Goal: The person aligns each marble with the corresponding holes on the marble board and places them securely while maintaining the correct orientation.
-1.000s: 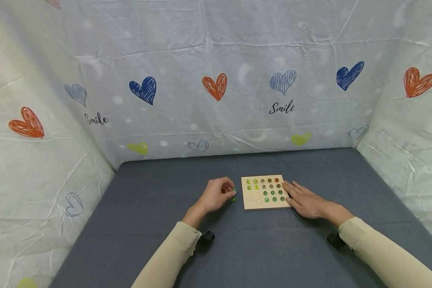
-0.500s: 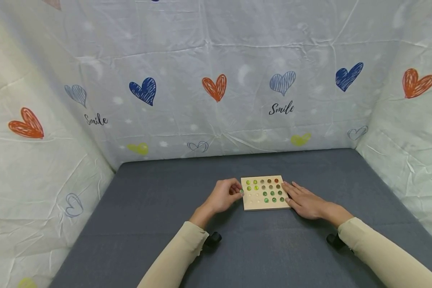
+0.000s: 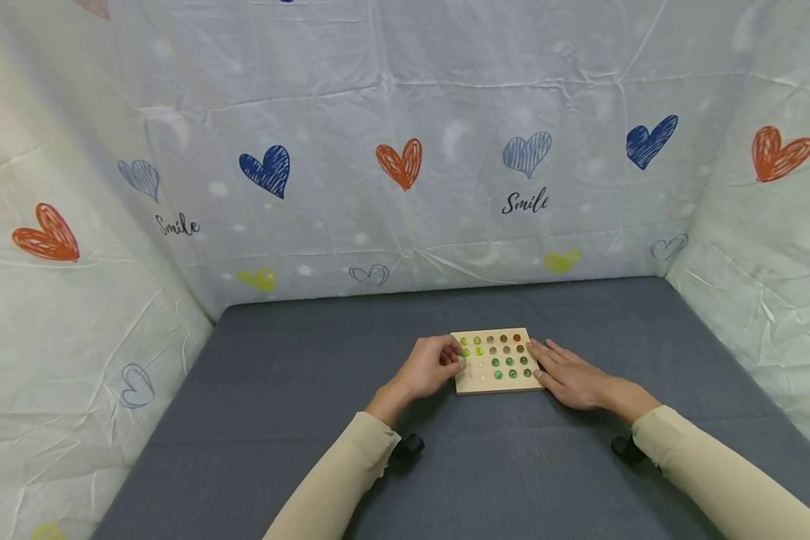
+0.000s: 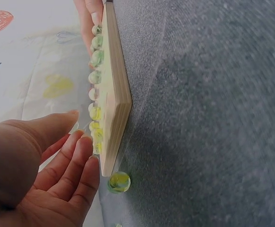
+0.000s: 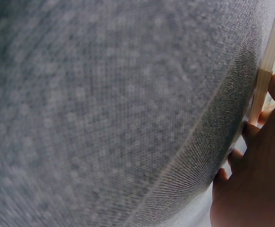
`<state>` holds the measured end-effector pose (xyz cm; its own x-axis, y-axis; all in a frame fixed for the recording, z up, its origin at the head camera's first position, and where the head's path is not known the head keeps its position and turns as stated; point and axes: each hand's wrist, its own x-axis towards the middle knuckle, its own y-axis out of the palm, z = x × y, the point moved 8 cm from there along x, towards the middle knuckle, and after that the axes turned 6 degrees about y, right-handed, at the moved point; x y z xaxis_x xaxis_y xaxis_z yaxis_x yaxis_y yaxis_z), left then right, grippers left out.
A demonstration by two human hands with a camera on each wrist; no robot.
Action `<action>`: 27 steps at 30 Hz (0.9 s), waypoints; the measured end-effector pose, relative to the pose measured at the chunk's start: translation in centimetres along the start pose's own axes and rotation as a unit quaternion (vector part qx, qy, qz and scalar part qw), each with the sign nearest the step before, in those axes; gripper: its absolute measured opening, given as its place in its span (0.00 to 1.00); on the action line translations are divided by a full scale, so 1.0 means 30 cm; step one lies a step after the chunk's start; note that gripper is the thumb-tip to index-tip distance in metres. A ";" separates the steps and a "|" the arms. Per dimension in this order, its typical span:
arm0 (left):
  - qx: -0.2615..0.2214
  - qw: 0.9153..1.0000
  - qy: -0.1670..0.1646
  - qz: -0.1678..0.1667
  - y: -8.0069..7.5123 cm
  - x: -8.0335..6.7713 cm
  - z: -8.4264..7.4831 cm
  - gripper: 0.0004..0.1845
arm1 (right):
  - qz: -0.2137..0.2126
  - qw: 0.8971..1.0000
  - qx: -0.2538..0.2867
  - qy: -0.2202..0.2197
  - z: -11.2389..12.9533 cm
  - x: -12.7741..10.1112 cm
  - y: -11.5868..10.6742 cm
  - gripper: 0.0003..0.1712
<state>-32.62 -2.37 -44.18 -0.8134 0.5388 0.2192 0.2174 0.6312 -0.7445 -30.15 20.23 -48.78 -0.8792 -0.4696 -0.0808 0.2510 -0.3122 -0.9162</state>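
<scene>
My left hand (image 3: 433, 365) is over the left side of a pale wooden board (image 3: 493, 387), pinching a clear greenish marble (image 4: 74, 126) between thumb and fingers. Several glass marbles sit in rows in the board's round hollows: yellow-green ones (image 3: 479, 351) at the back left, a red one (image 3: 517, 337) in the back right corner, and green ones (image 3: 511, 373) along the front right. Bare hollows show at the front left. My right hand (image 3: 576, 379) lies flat with straight fingers at the board's right edge, thumb and fingertips touching it.
Beside the board, a loose yellow-green marble (image 4: 119, 182) lies on the dark grey cloth-covered table (image 3: 310, 375); the left hand hides it in the head view. White curtains (image 3: 337, 195) printed with hearts stand behind the table and at both sides.
My left hand has moved right from beside the board, bringing the pinched marble over the board's left edge. The right hand has stayed at the board's right side.
</scene>
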 end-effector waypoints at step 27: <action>0.002 1.000 0.000 0.014 0.064 0.029 -0.022 0.04 | 0.006 1.000 -0.005 0.004 -0.010 0.005 0.010 0.36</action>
<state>-32.55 -0.33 -44.99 -0.8069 0.5567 0.1976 0.2382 0.6128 -0.7535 -30.35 20.32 -49.18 -0.8795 -0.4663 -0.0945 0.2573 -0.2991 -0.9189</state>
